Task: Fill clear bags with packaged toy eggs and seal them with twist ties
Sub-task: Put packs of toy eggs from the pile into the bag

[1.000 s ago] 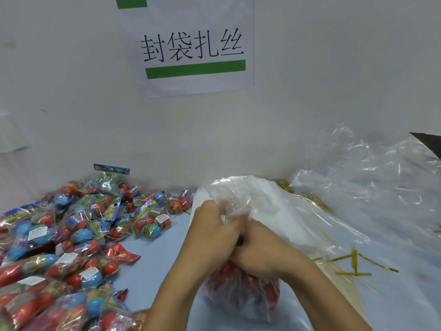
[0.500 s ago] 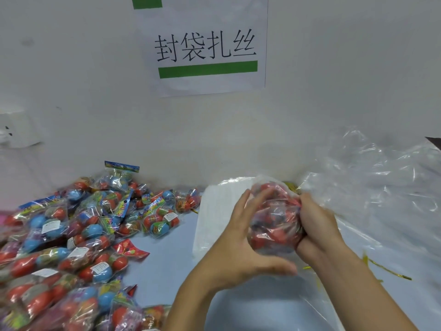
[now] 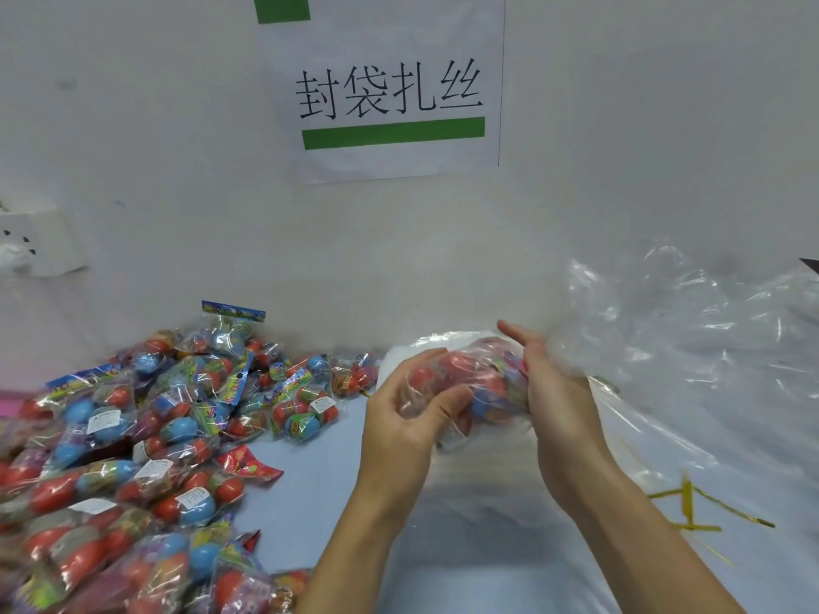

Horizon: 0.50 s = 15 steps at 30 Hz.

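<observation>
So the fingers (image 3: 432, 398) of the left hand (image 3: 401, 429) were curled up and around the near end of a filled clear bag (image 3: 476, 383), thumb pressed across its front, while the right hand (image 3: 554, 392) lay flat against the bag's far end, fingers straight and pointing up toward the wall (image 3: 177, 170). Between those two palms the bag was held up off the table (image 3: 310, 502), lying on its side, crammed with red, blue and multicoloured toy eggs; the picture was too smeared there for me to make out whether its neck was tied.

Both forearms were bare and came in from the bottom edge. To the left of the hands a big heap of packaged toy eggs (image 3: 133, 436) spread over the pale blue tabletop, right back to the wall. On the right, loose clear plastic sheeting (image 3: 687, 347) billowed up, and a few gold twist ties (image 3: 687, 507) lay near the right forearm. Up on the wall hung a white paper sign (image 3: 390, 95) with black characters and green bars, and a white wall socket (image 3: 40, 245) sat at the far left.
</observation>
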Tool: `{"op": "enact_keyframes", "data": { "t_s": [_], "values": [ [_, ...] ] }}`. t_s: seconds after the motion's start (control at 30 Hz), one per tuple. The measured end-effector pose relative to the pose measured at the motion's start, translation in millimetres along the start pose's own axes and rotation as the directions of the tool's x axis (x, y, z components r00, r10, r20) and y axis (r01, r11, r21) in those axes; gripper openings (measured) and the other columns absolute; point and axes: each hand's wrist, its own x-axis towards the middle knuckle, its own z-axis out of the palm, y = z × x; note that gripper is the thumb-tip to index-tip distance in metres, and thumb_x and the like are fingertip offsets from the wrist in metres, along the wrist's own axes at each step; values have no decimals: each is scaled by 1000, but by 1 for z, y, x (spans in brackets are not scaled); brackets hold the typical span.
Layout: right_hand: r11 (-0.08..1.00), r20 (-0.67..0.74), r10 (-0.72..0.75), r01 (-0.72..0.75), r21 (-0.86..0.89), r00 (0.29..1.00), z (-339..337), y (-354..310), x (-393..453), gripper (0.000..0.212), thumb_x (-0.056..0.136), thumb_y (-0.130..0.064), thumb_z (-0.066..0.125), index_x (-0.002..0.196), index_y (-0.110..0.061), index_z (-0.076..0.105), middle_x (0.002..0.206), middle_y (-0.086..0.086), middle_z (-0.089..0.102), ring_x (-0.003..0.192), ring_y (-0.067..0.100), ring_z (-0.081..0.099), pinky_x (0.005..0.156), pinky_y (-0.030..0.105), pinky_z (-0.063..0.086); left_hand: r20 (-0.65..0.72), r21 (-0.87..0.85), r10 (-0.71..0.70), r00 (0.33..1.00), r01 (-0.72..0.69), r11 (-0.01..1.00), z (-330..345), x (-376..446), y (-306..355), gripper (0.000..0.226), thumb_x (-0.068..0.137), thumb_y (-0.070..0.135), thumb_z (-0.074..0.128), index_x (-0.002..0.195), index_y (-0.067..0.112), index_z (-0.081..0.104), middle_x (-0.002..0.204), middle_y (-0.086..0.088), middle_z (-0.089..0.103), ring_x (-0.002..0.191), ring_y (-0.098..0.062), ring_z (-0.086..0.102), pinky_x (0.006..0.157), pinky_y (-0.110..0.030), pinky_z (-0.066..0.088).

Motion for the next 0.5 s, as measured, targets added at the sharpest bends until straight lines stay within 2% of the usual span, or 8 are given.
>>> {"op": "enact_keyframes", "data": {
  "t_s": [0.03,0.1,0.17,0.23,0.33,0.4,0.43,0.5],
  "values": [
    [996,72,-80,82,-31,994,0,0,-2,32,105,-41,44,101,-42,76,90,-37,70,85,-12,69,72,13,54,-20,-33,-36,999,36,999,0,0,2,37,74,32,76,109,20,73,101,1,76,92,-15,72,71,-22,55],
    [981,251,-170,188,-49,953,-6,3,-3,33,99,-50,46,111,-41,75,114,-42,63,101,-16,63,80,12,55,-51,-93,-146,988,141,986,0,-1,4,39,75,46,70,106,22,74,89,2,74,71,-14,65,53,-24,44],
    [968,406,-183,236,-83,895,-12,3,-4,37,90,-55,48,114,-44,74,130,-31,61,115,-9,61,91,16,54,-84,-148,-257,963,243,959,-4,1,6,44,70,57,69,97,22,73,76,2,67,57,-12,53,44,-23,32],
    [975,446,-163,214,-65,880,-16,2,-6,34,92,-52,49,110,-42,76,121,-20,71,106,-1,68,82,16,55,-98,-155,-324,941,307,939,-6,5,5,47,65,61,71,92,22,70,71,0,61,53,-13,49,41,-21,28],
    [991,226,-123,134,-32,966,-9,1,-5,29,101,-36,53,94,-34,80,94,-6,79,84,12,75,63,20,55,-74,-89,-333,940,326,941,-2,4,6,60,66,68,69,98,18,69,75,-5,61,56,-17,51,42,-22,31],
    [997,7,1,-2,74,1000,-7,2,1,28,99,-29,57,85,-25,81,86,3,78,69,22,73,54,28,51,30,-79,-294,955,295,952,2,2,5,63,64,77,64,103,29,72,90,-5,67,71,-18,57,53,-25,37],
    [983,-46,83,-74,170,995,-8,2,3,26,97,-27,59,84,-20,80,86,8,77,66,25,71,54,30,51,104,-69,-252,962,260,963,3,1,6,61,63,79,63,105,36,72,101,1,70,82,-15,60,60,-26,39],
    [914,-2,227,-213,345,974,-9,1,6,26,98,-29,58,97,-11,77,97,16,76,77,33,71,66,42,55,220,1,-143,965,146,989,5,-1,3,70,62,79,69,121,42,64,123,13,68,108,-7,62,78,-27,47]
  ]
}}
